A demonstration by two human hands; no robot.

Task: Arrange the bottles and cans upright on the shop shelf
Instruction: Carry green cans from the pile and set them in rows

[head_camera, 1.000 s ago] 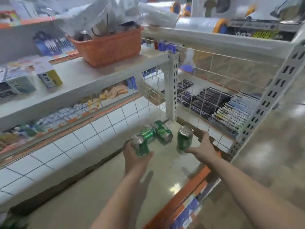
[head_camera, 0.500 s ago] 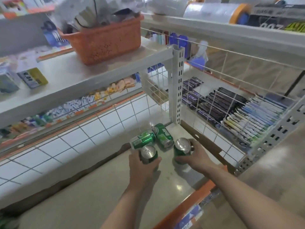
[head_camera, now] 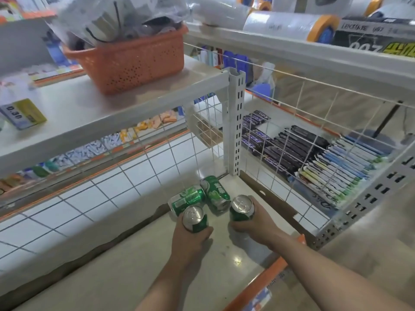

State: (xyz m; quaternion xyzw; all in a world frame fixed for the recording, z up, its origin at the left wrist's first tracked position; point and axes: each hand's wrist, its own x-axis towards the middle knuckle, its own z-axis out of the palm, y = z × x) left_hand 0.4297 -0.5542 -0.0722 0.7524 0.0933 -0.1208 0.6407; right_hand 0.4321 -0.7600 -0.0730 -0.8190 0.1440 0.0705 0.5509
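Observation:
Four green drink cans sit at the far right corner of the bottom shelf (head_camera: 125,272). My left hand (head_camera: 190,239) grips one can (head_camera: 195,218) standing upright, silver top showing. My right hand (head_camera: 256,223) wraps around a second upright can (head_camera: 241,208) just to the right. Behind them two more cans lie on their sides: one (head_camera: 187,199) points left, the other (head_camera: 215,194) points toward the white shelf post (head_camera: 235,122).
A wire mesh divider (head_camera: 298,140) closes the right side, with dark and striped packets beyond it. An orange basket (head_camera: 132,61) sits on the shelf above. The shelf's orange front edge (head_camera: 265,274) runs near my right forearm. White tiles back the shelf on the left.
Both hands lowered their cans toward the shelf and drew closer together, in front of the two lying cans. The camera moved closer and tilted down.

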